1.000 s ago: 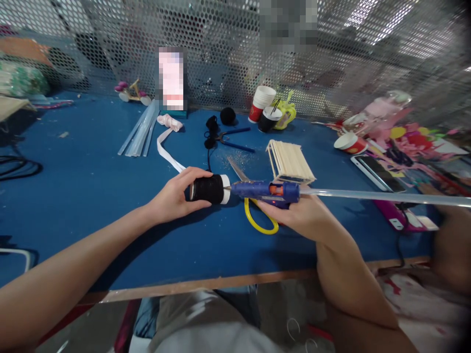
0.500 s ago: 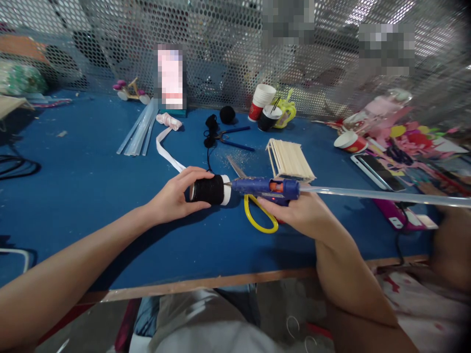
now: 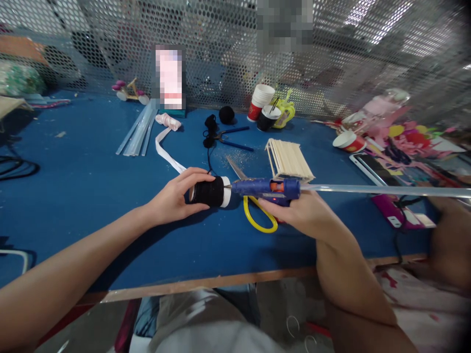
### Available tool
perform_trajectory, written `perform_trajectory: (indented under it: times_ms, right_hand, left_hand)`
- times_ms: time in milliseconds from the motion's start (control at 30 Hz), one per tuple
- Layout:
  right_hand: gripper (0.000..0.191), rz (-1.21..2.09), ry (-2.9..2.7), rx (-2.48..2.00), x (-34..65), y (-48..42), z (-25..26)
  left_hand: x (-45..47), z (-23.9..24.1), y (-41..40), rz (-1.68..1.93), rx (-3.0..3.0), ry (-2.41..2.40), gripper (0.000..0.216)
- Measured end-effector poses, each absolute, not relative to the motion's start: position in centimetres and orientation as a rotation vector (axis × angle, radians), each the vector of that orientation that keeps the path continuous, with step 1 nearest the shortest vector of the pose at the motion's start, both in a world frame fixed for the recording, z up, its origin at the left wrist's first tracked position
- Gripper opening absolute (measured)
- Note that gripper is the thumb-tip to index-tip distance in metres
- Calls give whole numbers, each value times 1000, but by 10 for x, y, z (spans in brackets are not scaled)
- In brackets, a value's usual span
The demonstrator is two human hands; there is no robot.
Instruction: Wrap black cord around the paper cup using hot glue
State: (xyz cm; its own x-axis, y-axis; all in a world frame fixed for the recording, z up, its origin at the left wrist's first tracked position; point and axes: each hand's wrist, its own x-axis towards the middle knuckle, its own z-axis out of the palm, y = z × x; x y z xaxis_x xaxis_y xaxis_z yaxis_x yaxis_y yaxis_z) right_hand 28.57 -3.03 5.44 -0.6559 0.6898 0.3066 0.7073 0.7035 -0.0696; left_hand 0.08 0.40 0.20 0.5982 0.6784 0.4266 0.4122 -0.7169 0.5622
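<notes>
My left hand point(image 3: 175, 198) grips a small cup wrapped in black cord point(image 3: 209, 191), lying on its side on the blue table point(image 3: 84, 181). My right hand point(image 3: 301, 213) holds a blue glue gun point(image 3: 267, 188) level, its nozzle touching the white rim of the cup. A long clear glue stick point(image 3: 382, 190) pokes out of the gun's back toward the right. Yellow-handled scissors point(image 3: 253, 215) lie under the gun.
A popsicle-stick frame point(image 3: 289, 160) stands just behind the gun. Clear glue sticks point(image 3: 138, 131), a white ribbon point(image 3: 167, 142), pliers point(image 3: 228, 138), paper cups point(image 3: 263, 105), a phone point(image 3: 373, 169) and pink craft scraps point(image 3: 405, 132) lie around. A perforated metal screen point(image 3: 221, 49) closes the back.
Both hands stay almost still; the glue gun nozzle stays at the cup's rim while the view drifts slightly.
</notes>
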Motion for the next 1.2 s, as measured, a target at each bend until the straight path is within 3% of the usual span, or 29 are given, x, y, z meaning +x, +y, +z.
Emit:
perform_trajectory:
  times_ms: [467,800,1200]
  right_hand:
    - [16,447,-2228,-1451,268,-26,55]
    - [21,237,-2458,-1226,282,-29,62]
    - [18,390,-2261,-1484,269,-30,56]
  left_hand:
    - [1,5,0,831,2495,833,45]
    - [1,5,0,825,2483,855,46]
    - [2,5,0,844,2462,863,46]
